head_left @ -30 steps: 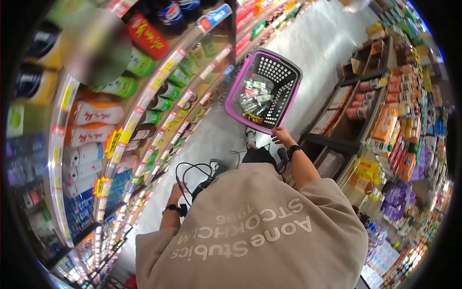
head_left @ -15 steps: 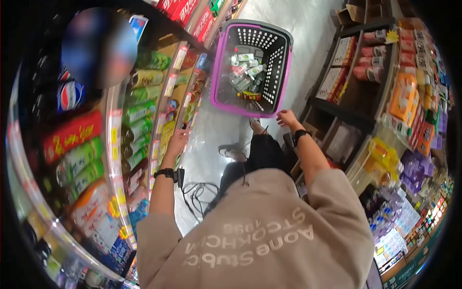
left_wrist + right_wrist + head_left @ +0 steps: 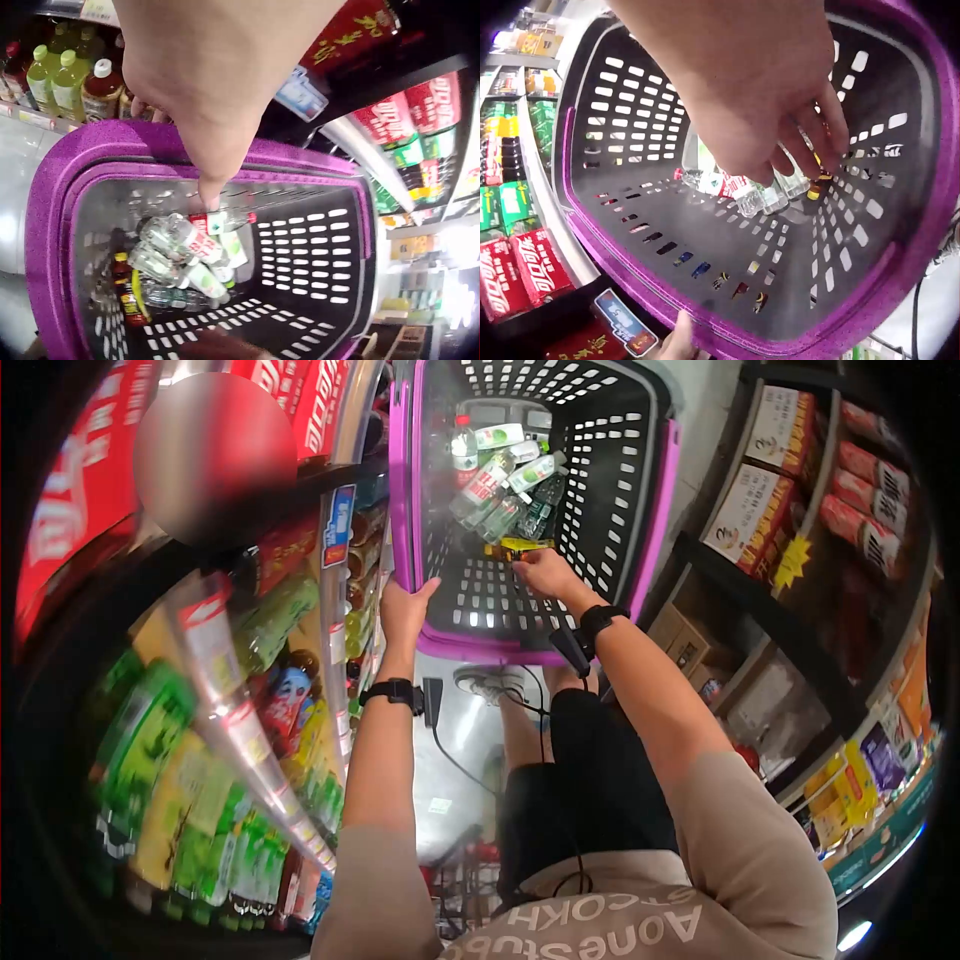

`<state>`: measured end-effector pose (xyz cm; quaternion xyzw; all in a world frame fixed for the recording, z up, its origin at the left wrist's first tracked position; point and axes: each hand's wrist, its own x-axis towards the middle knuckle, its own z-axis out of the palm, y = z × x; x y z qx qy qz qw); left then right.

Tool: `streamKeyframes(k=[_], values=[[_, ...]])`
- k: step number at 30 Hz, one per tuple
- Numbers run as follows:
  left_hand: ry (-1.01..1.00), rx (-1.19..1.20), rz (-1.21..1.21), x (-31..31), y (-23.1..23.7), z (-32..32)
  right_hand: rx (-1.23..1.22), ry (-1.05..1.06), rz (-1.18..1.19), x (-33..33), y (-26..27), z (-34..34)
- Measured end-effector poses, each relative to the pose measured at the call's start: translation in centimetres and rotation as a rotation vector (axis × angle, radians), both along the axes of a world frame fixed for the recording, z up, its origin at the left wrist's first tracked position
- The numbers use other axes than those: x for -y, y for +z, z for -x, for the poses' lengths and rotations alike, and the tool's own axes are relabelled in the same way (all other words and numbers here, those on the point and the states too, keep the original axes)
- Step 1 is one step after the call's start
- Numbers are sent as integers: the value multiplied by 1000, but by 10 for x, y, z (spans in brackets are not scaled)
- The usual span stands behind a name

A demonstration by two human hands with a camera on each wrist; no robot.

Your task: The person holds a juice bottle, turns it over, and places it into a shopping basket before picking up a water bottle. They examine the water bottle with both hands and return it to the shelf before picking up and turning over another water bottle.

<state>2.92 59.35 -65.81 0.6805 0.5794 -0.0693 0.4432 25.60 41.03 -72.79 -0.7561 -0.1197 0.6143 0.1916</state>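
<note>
left hand (image 3: 403, 615) clasping the rim of one purple-edged basket (image 3: 45, 232), thumb inside, right hand (image 3: 550, 573) reaching in, fingers loosely bent, gripping nothing, near one yellow-capped dark bottle (image 3: 127, 289) inside, contact unclear, clear bottles (image 3: 485, 485) heaped beside it, too jumbled to count

Purple-rimmed black basket (image 3: 49, 225), yellow-capped dark bottle (image 3: 128, 291) lying inside

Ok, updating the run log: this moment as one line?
left hand: grips basket | right hand: inside basket, near brown bottle | clear bottles: in basket
</note>
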Motion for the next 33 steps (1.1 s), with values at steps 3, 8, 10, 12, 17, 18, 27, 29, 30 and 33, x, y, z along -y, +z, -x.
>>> streamKeyframes(k=[3, 8, 10, 12, 17, 18, 27, 29, 30, 33], values=[[116, -25, -115, 7, -2, -13, -121, -99, 6, -53, -23, -5], [140, -37, -176, 14, -2, -15, -22, -268, -13, -100, -117, 1], [204, 1, -118, 14, 2, -20, -94, -325, 152, -120, -162, 5], [209, 9, -113, 14, 1, -19, 2, -385, 240, -136, -188, 15], [219, -8, -121, 14, -9, -15, 18, -524, 77, -130, -216, 38], [204, -8, -133, 13, -10, -16, 41, -526, 1, -125, -214, 35], [93, -31, -50, 12, -9, -2, -476, -235, 314, 0, -72, -53], [16, -5, -5, 8, 2, 3, -529, -245, 300, 30, -38, -72], [-65, -57, -30, 10, 18, 6, -492, -252, 229, 53, -27, -71], [-159, -48, -86, 24, 84, 14, -247, -155, 215, 69, 69, -64]])
